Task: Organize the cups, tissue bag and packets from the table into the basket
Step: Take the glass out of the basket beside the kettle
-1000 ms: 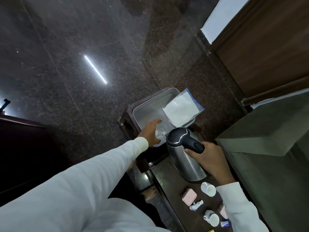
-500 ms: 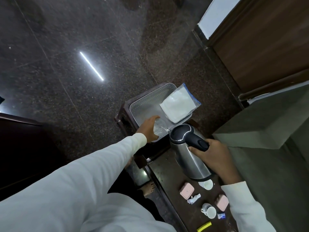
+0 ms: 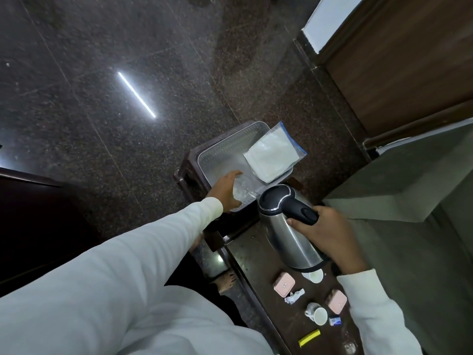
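Observation:
A white perforated basket (image 3: 217, 156) sits on a dark stool past the table's end. A clear tissue bag (image 3: 273, 160) with a blue edge lies across its right rim. My left hand (image 3: 225, 190) holds a clear glass cup (image 3: 242, 192) inside the basket's near corner. My right hand (image 3: 325, 234) grips the black handle of a steel kettle (image 3: 289, 234), tilted above the table. On the dark table lie two white cups (image 3: 318, 315) (image 3: 314, 275), two pink boxes (image 3: 284, 286) (image 3: 337, 301), a crumpled white packet (image 3: 294, 296), a blue-white packet (image 3: 334, 321) and a yellow packet (image 3: 309, 338).
The narrow dark table (image 3: 256, 252) runs from the stool toward me. A grey ledge (image 3: 399, 190) and a wooden door (image 3: 399, 62) stand on the right. Polished dark stone floor (image 3: 102, 98) spreads left. A bare foot (image 3: 226, 281) shows under the table's edge.
The view has shifted, bringing more of the table's items into sight. My left hand stays with the glass cup at the basket's near corner; the kettle has tilted a little further in my right hand.

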